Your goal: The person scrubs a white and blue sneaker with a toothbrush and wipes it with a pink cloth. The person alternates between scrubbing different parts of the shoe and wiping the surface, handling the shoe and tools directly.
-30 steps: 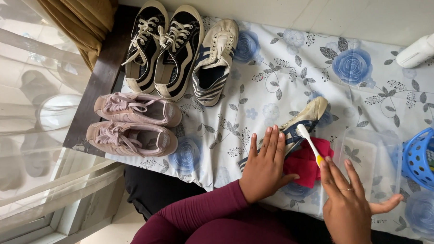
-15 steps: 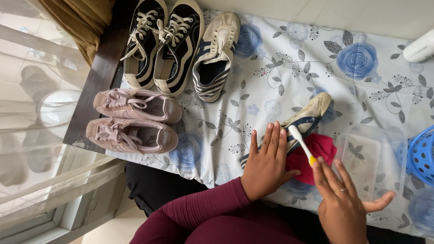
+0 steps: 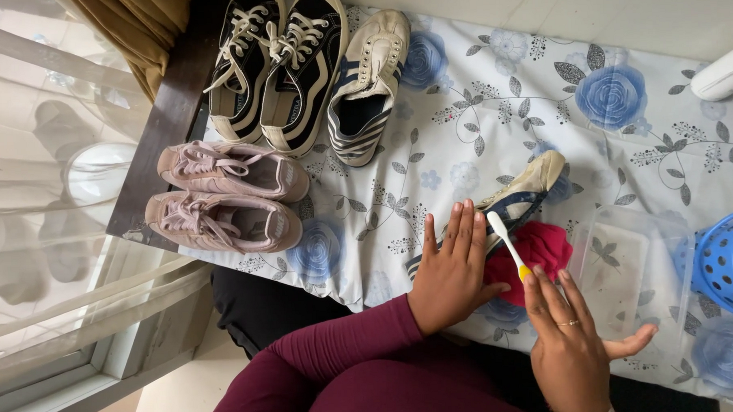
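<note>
**Cloth, canvas and plastic on the table**

A thin, matt cotton-like cloth printed with blue roses covers the surface. At upper left, the black sneakers look like canvas with woven laces; the pink pair below seems soft and suede-like. Centre right, the toothbrush is smooth plastic beside a fuzzy red rag. The blue basket at right is glossy perforated plastic.
</note>
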